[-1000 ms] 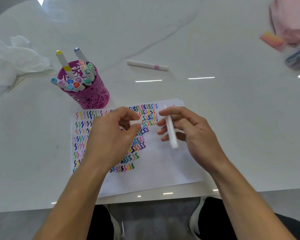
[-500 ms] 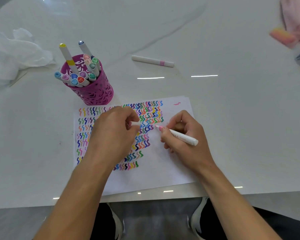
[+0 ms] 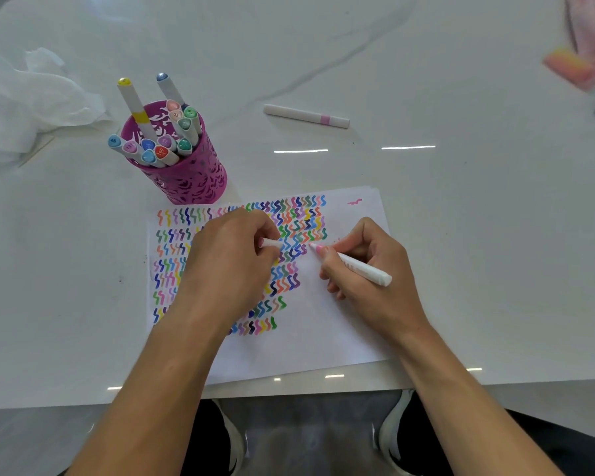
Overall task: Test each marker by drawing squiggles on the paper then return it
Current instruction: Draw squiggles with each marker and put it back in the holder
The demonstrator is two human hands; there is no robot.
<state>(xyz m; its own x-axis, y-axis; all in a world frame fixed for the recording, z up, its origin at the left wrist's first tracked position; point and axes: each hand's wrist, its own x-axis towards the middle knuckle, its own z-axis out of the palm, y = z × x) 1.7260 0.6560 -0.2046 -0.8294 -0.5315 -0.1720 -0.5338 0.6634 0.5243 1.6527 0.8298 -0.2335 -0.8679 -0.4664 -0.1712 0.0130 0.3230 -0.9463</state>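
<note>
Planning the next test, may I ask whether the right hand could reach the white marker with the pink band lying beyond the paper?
Probably, though not at once: only bare white tabletop separates it from the pink-banded white marker, but the right hand is gripping a pink-tipped white marker.

A single wide-angle view from the wearer's head, facing forward and steeply down, close over the paper point(image 3: 323, 338) at the near edge of the white table point(image 3: 461, 252), whose far side reaches the frame's top.
</note>
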